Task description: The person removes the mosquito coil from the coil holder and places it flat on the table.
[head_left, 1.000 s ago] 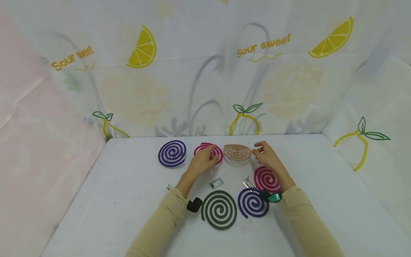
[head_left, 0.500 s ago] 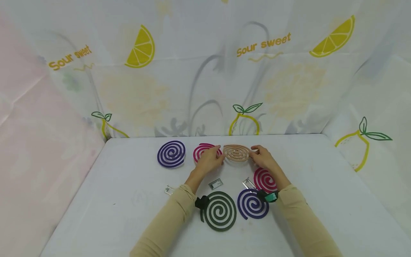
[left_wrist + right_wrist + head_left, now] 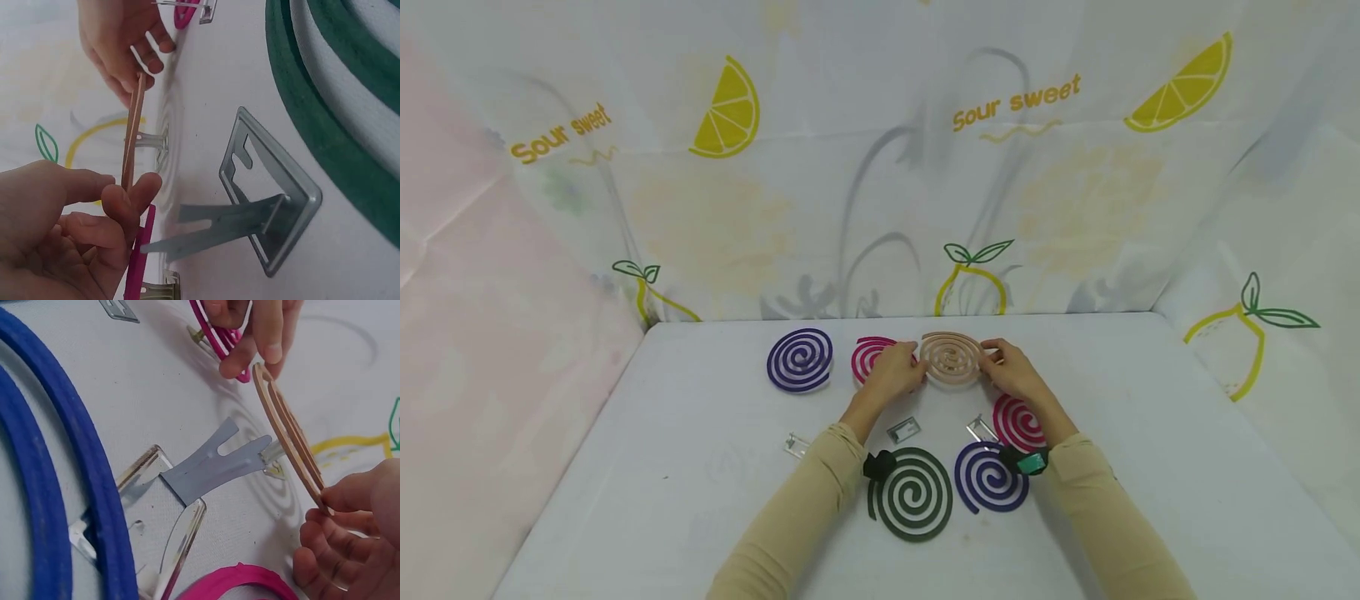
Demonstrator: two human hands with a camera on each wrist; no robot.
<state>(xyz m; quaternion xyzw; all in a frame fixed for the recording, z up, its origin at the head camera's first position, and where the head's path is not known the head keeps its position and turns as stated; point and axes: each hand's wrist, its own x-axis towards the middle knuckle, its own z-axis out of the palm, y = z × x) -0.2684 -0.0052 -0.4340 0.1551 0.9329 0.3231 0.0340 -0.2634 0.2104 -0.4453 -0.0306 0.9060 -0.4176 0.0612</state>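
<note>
The tan mosquito coil (image 3: 950,358) is at the back of the table, held at its two sides between both hands. My left hand (image 3: 891,375) pinches its left edge and partly covers a pink coil (image 3: 867,354). On the other side my right hand (image 3: 1013,371) pinches the right edge between thumb and fingers. A small metal stand (image 3: 154,140) is under the tan coil in the left wrist view. Seen edge-on, the coil (image 3: 290,440) spans the gap between the hands in the right wrist view.
A purple coil (image 3: 800,360) is at the back left. Nearer lie a green coil (image 3: 912,542), a blue-purple coil (image 3: 958,479) and another pink coil (image 3: 1018,425), partly behind the right arm. Loose metal stands (image 3: 903,430) lie between the rows. A printed cloth (image 3: 820,208) hangs behind.
My left hand has moved right, from over the pink coil to the tan coil's edge. The right hand has moved in from the right. The tan coil now shows a rounder face.
</note>
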